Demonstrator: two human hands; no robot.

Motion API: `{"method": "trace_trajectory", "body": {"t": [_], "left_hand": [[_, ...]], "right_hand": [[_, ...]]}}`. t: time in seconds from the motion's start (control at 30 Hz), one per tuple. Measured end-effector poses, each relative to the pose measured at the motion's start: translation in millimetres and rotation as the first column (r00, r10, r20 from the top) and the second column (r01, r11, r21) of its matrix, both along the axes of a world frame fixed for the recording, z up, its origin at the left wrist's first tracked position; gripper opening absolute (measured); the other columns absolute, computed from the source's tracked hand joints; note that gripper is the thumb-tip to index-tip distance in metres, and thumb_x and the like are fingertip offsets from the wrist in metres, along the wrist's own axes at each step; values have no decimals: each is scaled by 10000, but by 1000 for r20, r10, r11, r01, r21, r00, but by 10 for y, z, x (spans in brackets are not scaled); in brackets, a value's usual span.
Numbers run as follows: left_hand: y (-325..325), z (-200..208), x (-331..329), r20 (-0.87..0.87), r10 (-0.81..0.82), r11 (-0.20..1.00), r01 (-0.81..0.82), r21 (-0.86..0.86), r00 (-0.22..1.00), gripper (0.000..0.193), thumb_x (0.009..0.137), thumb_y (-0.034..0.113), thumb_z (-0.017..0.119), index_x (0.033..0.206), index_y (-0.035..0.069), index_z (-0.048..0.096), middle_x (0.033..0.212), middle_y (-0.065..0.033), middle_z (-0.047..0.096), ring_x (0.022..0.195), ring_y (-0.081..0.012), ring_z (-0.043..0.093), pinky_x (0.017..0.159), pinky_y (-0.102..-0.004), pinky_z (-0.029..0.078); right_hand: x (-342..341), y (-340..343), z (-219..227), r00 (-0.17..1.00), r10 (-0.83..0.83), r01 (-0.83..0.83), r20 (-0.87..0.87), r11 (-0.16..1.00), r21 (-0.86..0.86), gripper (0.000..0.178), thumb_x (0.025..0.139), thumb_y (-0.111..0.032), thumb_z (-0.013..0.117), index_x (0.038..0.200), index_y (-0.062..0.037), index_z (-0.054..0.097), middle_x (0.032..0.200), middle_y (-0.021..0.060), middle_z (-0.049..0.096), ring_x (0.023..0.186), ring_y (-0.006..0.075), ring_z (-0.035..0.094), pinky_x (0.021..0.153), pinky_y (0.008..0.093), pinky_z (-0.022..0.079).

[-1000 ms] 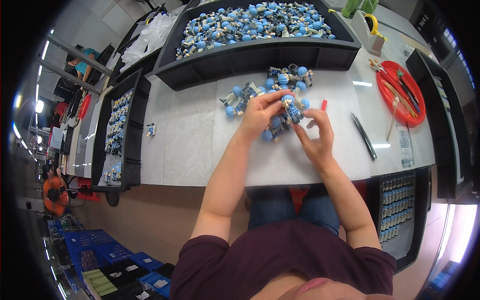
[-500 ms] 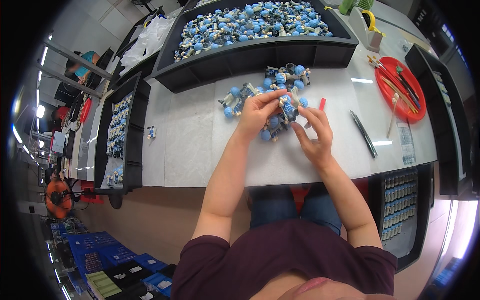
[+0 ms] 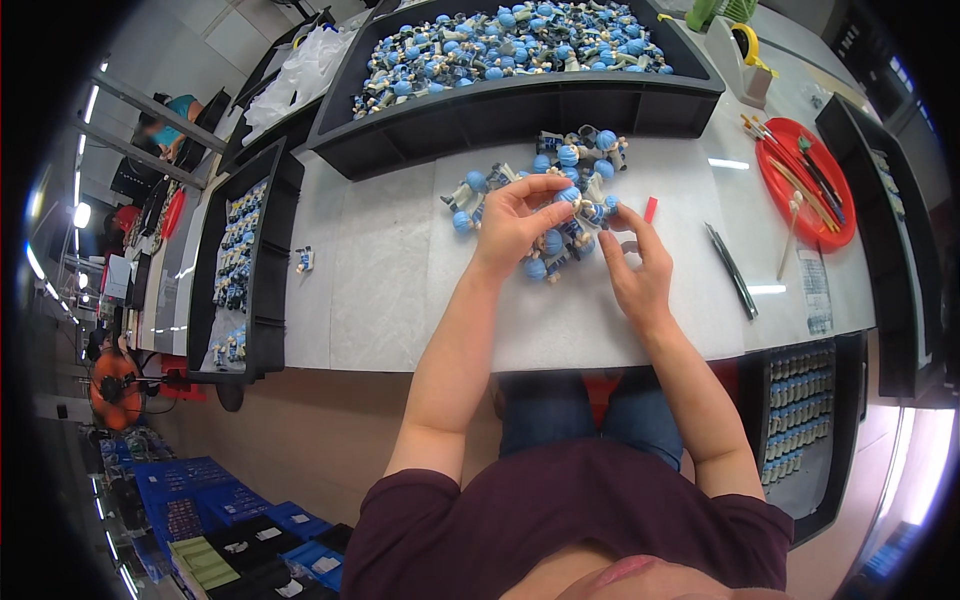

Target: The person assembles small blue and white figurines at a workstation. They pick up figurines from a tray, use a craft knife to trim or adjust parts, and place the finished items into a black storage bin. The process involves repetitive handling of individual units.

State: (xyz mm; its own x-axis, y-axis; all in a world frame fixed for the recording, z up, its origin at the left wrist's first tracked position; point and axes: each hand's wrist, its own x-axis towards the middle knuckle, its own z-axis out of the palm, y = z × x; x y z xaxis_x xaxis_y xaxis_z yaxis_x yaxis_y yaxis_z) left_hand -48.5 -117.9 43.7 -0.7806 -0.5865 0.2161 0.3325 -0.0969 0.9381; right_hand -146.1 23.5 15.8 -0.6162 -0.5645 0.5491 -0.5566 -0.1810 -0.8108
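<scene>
My left hand [image 3: 515, 228] pinches a small figurine [image 3: 592, 210] with a blue cap and a blue-and-white outfit between thumb and fingertips. The figurine lies tilted sideways, its far end toward my right hand [image 3: 643, 272]. The right fingertips are at that end, while the right thumb stays apart from them with a gap between. Beneath and around both hands lies a loose pile of similar figurines [image 3: 537, 268], partly hidden by the left hand. A few more figurines [image 3: 570, 155] lie just beyond the fingers.
A large black bin [image 3: 520, 127] heaped with figurines stands behind. At left, a black tray [image 3: 268, 290] holds rows of them, beside a lone figurine [image 3: 304, 260]. To the right are a red strip [image 3: 651, 209], a pen [image 3: 731, 270] and a red dish [image 3: 843, 228] of brushes.
The held figurine has turned from nearly upright to lying sideways, one end toward my right hand. My right hand has moved slightly right; the left hand keeps its pinch.
</scene>
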Motion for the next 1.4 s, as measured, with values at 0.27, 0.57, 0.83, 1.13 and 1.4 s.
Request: {"method": "trace_trajectory", "body": {"t": [0.27, 0.57, 0.83, 1.13, 1.4], "left_hand": [[-16, -11, 7, 40, 0, 999, -2, 45, 999, 248, 782, -11, 614, 1028, -38, 597, 945, -107, 633, 845, -146, 615, 761, -265, 516], [-30, -11, 8, 55, -24, 998, 21, 51, 998, 245, 785, -8, 613, 1028, -26, 588, 993, -102, 620, 876, -143, 604, 774, -277, 510], [-76, 33, 79, 50, -176, 981, 171, 97, 983, 283, 751, -53, 633, 1029, -41, 583, 993, -99, 611, 877, -144, 606, 752, -263, 520], [-98, 67, 113, 106, -140, 990, 139, 13, 985, 271, 729, -62, 619, 998, -34, 605, 941, -63, 622, 818, -90, 592, 683, -200, 488], [37, -3, 37, 129, 43, 773, 49, -633, 991, 326, 713, 73, 711, 1031, 56, 642, 931, -54, 656, 840, -146, 612, 695, -245, 481]], "right_hand": [[8, 3, -2, 999, 8, -9, -34, 1000, -25, 387, 782, -67, 670, 1137, 18, 541, 982, 127, 604, 892, 175, 584, 614, 239, 476], [20, 23, 63, 992, 14, -24, -125, 996, -82, 407, 741, -32, 691, 1127, 5, 566, 979, 117, 605, 877, 169, 573, 622, 238, 457], [29, 90, 107, 982, 27, -43, -189, 996, -83, 449, 711, -19, 696, 1145, -29, 579, 1023, 117, 563, 877, 178, 560, 630, 244, 470], [39, 71, 95, 980, -4, -22, -198, 991, -129, 438, 708, 16, 669, 1128, -12, 550, 1012, 111, 552, 898, 192, 558, 659, 271, 457], [-206, 58, 726, 996, 13, -23, -91, 994, -108, 430, 785, -40, 628, 1185, -40, 468, 1111, 96, 548, 990, 195, 542, 794, 272, 418]]}}
